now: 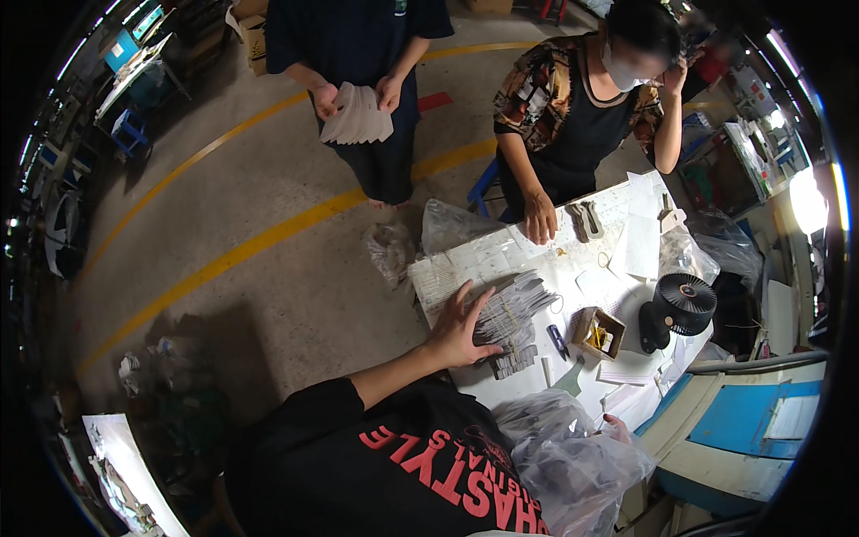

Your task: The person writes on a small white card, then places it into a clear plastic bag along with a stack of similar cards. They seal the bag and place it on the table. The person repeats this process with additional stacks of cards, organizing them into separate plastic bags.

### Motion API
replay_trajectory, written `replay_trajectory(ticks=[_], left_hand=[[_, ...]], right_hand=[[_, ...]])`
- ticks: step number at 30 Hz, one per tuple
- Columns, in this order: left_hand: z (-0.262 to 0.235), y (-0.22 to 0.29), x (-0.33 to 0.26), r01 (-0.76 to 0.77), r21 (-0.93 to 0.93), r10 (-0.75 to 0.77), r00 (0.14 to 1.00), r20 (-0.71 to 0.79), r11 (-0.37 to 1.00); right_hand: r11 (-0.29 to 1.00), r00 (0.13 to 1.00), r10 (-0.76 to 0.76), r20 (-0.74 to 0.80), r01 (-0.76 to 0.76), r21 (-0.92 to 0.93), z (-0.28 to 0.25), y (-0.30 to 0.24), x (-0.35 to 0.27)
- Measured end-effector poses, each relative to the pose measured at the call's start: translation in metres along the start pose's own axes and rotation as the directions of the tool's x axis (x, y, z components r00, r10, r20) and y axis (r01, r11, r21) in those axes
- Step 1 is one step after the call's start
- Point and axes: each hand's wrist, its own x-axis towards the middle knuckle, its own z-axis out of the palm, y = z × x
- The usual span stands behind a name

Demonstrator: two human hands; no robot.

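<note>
My left hand (458,333) reaches across the near left part of the white table (465,268). Its fingers are spread along one side of a thick stack of grey cut pieces (512,313), with the thumb at the near side, gripping it. A thin band appears to run round the stack. A crumpled clear plastic bag (568,447) lies against my black shirt at the near edge. Only a few fingers of my right hand (616,427) show at the bag's right side, closed on the plastic; the rest is hidden.
A blue-handled cutter (557,341), a small open box (598,332) and a black fan (680,309) stand right of the stack. Across the table sits a masked person, one hand (540,217) on the tabletop near grey pieces (585,221). Another person stands holding fanned pale pieces (358,115).
</note>
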Motion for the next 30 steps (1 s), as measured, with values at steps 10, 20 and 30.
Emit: replay_trajectory(ticks=[10,20,30], left_hand=[[0.035,-0.042,-0.012,0.129,-0.165,-0.113,0.988,0.106,0.978],[0.048,-0.042,-0.007,-0.006,-0.153,-0.003,0.998,-0.058,0.988],[0.044,-0.048,-0.004,0.028,-0.177,-0.038,0.998,-0.055,0.984]], right_hand=[[0.970,0.984,0.177,-0.021,-0.171,0.175,-0.017,0.001,0.008],[0.983,0.988,-0.017,0.153,-0.012,0.185,-0.014,0.000,-0.006],[0.862,0.928,-0.363,0.079,0.367,-0.350,-0.007,0.019,-0.008]])
